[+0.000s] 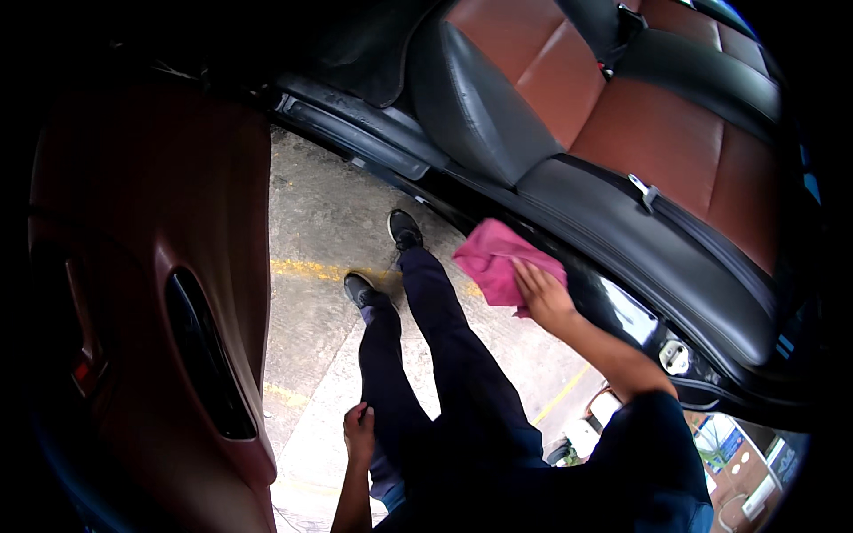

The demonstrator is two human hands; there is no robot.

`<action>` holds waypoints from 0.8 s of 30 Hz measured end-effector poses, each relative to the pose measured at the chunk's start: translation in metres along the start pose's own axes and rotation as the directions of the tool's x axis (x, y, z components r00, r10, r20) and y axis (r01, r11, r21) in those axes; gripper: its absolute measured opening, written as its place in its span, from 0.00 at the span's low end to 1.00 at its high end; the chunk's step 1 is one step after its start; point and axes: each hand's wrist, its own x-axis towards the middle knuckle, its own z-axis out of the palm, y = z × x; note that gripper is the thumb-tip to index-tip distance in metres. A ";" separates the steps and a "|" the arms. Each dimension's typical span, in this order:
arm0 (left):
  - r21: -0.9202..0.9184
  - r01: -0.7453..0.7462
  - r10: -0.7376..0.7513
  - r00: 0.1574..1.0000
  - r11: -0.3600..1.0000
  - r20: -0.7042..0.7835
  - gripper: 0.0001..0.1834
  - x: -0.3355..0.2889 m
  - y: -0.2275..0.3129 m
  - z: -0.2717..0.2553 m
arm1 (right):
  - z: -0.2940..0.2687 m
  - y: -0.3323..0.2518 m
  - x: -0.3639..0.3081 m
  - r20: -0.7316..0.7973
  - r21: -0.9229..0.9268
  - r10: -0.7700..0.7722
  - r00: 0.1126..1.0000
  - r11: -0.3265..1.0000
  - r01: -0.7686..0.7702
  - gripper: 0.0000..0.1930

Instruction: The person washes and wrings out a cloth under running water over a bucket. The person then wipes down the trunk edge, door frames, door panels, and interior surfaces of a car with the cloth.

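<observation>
A crumpled pink cloth (494, 258) is under the fingers of my right hand (544, 293), beside the glossy black door frame (613, 306) of a car. Part of the cloth hangs over the floor side, and I cannot tell how firmly it touches the frame. My left hand (359, 433) hangs low by my left leg with its fingers curled. A small dark bit shows at those fingertips, too small to name.
An open car door (218, 266) with a dark red inner panel stands at the left. Brown and black leather seats (657, 133) and a seat belt buckle (643, 192) lie to the right. Below is a concrete floor (311, 195) with yellow lines. A metal latch striker (675, 357) sits on the frame.
</observation>
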 end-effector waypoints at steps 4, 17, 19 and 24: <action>0.017 0.036 -0.035 0.995 0.999 -0.094 0.17 -0.012 -0.024 -0.009 | 0.024 -0.041 0.195 0.495 -0.376 -0.260 0.829 0.796 0.474 0.26; -0.007 -0.005 0.004 0.997 1.000 -0.073 0.17 -0.024 -0.003 -0.033 | -0.025 0.014 0.166 -0.166 0.052 0.099 0.981 0.994 -0.091 0.18; 0.052 0.028 -0.027 0.999 0.998 -0.025 0.18 -0.022 0.018 -0.041 | -0.072 0.020 0.141 -0.145 0.205 0.254 0.956 0.953 -0.222 0.17; 0.182 -0.057 0.071 0.995 0.982 -0.073 0.18 -0.004 0.064 -0.062 | -0.127 0.005 0.178 -0.553 0.487 0.419 0.720 0.864 -0.128 0.26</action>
